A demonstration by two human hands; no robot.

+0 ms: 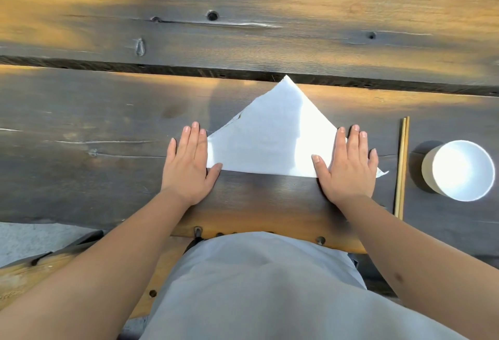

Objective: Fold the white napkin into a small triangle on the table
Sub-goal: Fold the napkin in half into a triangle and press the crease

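A: We're over a dark weathered plank table (108,112), knots and bolt holes, warm light patches across it, long gap between planks running 9 to 3 o'clock.

B: Napkin?

A: White napkin (270,139) lies flat at centre, already a big triangle. Apex points to 12, touching the gap. Long folded edge faces us at 6. Left slanted edge looks slightly uneven, layers not quite flush.

B: Hands?

A: Our left hand (189,166) is flat, palm down, fingers together and extended, at the napkin's 9 o'clock corner. It covers that corner; thumb tip rests on the bottom edge. Nothing pinched.

B: Right?

A: Our right hand (348,166) is the same: spread flat, palm down on the 3 o'clock corner, thumb on the cloth. The corner tip pokes out past the little finger side. Pressing, not grasping.

B: Anything else on the table?

A: Pair of wooden chopsticks (402,166) at 3 o'clock of the napkin, lying parallel, running 12 to 6, just beside the corner tip. Farther toward 3, a white paper cup (459,171), upright, inside looks empty. Apart from the chopsticks.

B: Near edge?

A: Our grey apron or shirt (256,285) fills 6 o'clock, against the table edge. Both forearms bare.
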